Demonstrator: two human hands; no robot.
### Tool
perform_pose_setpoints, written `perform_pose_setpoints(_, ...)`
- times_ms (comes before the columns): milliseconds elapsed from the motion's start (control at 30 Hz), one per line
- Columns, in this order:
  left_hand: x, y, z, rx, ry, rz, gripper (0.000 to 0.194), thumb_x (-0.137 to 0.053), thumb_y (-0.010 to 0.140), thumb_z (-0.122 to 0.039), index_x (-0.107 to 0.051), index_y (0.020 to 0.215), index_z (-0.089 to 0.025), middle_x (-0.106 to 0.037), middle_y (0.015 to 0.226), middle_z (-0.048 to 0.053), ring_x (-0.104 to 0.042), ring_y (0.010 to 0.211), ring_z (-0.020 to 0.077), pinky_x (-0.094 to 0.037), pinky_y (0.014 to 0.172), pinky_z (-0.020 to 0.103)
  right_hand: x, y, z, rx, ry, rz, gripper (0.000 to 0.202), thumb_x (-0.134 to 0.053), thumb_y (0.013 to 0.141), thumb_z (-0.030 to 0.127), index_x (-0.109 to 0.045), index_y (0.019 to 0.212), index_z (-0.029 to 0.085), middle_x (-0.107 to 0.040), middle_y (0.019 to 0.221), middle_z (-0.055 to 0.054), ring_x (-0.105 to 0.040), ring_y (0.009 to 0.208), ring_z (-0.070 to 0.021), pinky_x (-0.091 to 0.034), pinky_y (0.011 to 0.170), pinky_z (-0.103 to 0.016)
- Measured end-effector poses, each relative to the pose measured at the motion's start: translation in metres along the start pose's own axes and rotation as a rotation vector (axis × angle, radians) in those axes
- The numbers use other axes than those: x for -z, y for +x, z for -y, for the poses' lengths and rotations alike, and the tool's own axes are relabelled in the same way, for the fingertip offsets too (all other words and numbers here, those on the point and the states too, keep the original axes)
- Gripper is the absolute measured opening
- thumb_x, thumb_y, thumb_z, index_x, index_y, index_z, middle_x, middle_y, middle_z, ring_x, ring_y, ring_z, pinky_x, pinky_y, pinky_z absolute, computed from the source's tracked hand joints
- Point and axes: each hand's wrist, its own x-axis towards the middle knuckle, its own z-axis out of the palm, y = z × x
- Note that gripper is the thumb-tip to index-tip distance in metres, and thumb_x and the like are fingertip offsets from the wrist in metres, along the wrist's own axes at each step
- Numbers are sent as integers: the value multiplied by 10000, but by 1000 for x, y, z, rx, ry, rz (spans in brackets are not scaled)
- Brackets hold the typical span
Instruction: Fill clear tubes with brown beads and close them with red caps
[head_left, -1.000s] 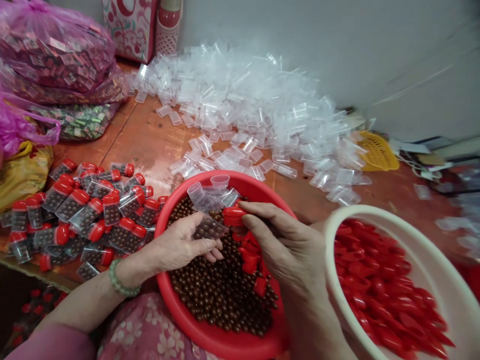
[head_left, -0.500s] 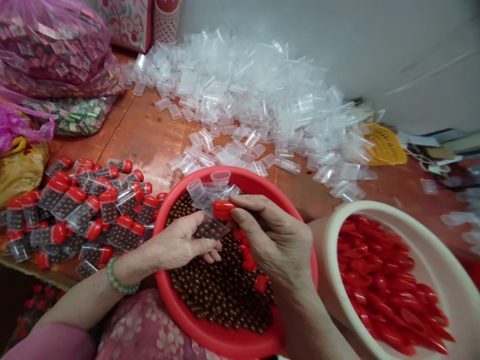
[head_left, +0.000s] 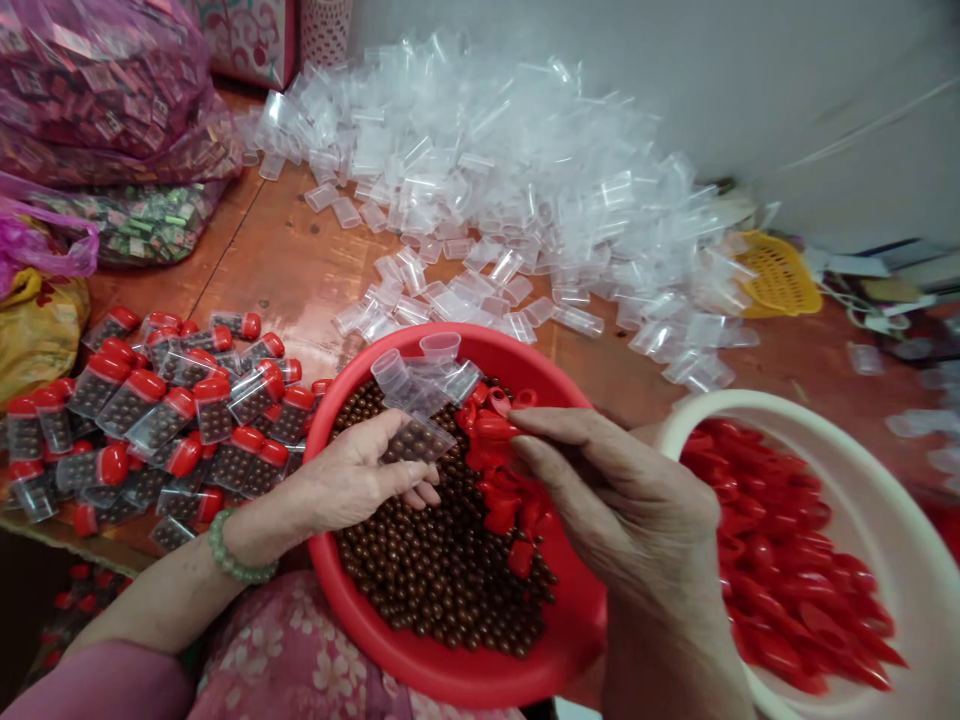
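Note:
My left hand (head_left: 367, 475) holds a clear container (head_left: 416, 440) with brown balls in it, tilted over the red basin (head_left: 480, 690). The thumb and index finger of my right hand (head_left: 630, 490) pinch a red cap (head_left: 496, 428), to the right of the container and apart from it. Below both hands, many brown balls (head_left: 442, 570) fill much of the basin. More red caps (head_left: 501, 500) lie on the balls near my right fingers, and a few clear containers (head_left: 431, 375) rest at the basin's far side.
Capped containers (head_left: 172, 410) are piled left on the wooden table (head_left: 247, 260). Clear containers (head_left: 510, 180) heap at the back. A cream tub (head_left: 847, 470) of red caps stands right, before a yellow basket (head_left: 780, 275). Purple bags (head_left: 112, 90) sit back left.
My right hand, with the red cap, has moved right, away from the container. More red caps show in the basin. My left hand has barely moved.

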Motion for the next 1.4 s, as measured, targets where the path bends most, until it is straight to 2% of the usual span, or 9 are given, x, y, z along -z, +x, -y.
perform_pose_setpoints(167, -1, -1, -2, -37, -9, -8, 250, -693, 774, -295, -541, 898, -141, -598, 822, 7, -584, 759, 107, -451, 737, 257, -23, 2, 12, -203, 225, -225, 162, -667, 855, 251, -713, 1011, 256, -743, 899, -2, -691, 717, -135, -586, 686, -283)
perform_pose_setpoints(367, -3, 1, -1, -115, -81, -6, 252, -684, 762, -213, -563, 977, -158, -599, 915, 6, -559, 780, 100, -460, 786, 266, -53, 2, 23, -46, 231, -173, 211, -625, 868, 163, -692, 1042, 262, -721, 903, 2, -683, 810, -133, -570, 730, -271)
perform_pose_setpoints(633, 0, 3, 9, -124, -62, -12, 308, -673, 788, -279, -592, 1058, -156, -604, 925, 18, -568, 824, 134, -456, 825, 300, -53, -3, 15, 209, 18, -66, 349, -593, 862, 99, -636, 1176, 245, -704, 984, -44, -681, 887, -158, -575, 794, -296)
perform_pose_setpoints(733, 0, 2, 9, -170, -33, -18, 326, -671, 805, -335, -595, 1064, -152, -626, 965, 33, -570, 916, 165, -433, 905, 321, -56, -6, 9, 293, -31, -94, 454, -661, 825, 136, -584, 1258, 249, -723, 1045, -68, -704, 927, -203, -595, 810, -335)
perform_pose_setpoints(833, 0, 1, 7, -216, 27, -30, 238, -617, 841, -275, -593, 1043, -152, -621, 944, 22, -559, 971, 165, -408, 958, 316, -55, -7, 4, 367, -10, -48, 580, -771, 741, 226, -562, 1283, 235, -719, 1083, -98, -704, 970, -253, -603, 831, -383)
perform_pose_setpoints(933, 0, 0, 8, -201, 23, -1, 186, -555, 858, -219, -562, 1033, -155, -589, 904, 11, -567, 889, 143, -453, 884, 302, -54, -7, 3, 235, 126, -29, 441, -755, 758, 217, -620, 1177, 239, -728, 1035, -79, -715, 923, -233, -611, 810, -374)
perform_pose_setpoints(1100, 0, -2, 13, -197, 224, -51, 110, -501, 891, -215, -532, 984, -167, -556, 871, 4, -540, 805, 129, -468, 793, 288, -59, -9, 15, -141, 413, -163, 135, -710, 791, 165, -694, 908, 231, -734, 870, -17, -723, 783, -157, -615, 729, -282)
perform_pose_setpoints(1233, 1, -3, 12, -252, 372, -89, 128, -496, 894, -222, -538, 1003, -169, -580, 954, 28, -544, 887, 157, -456, 837, 303, -67, -11, 22, -207, 518, -239, 129, -727, 779, 173, -703, 890, 234, -738, 866, -5, -721, 785, -133, -606, 746, -255)
perform_pose_setpoints(1400, 1, -1, 12, -269, 316, -56, 137, -510, 883, -228, -535, 1002, -167, -598, 1000, 43, -565, 959, 174, -445, 896, 322, -69, -9, 22, -128, 448, -257, 107, -722, 779, 168, -693, 867, 222, -736, 837, -12, -718, 766, -146, -611, 730, -285)
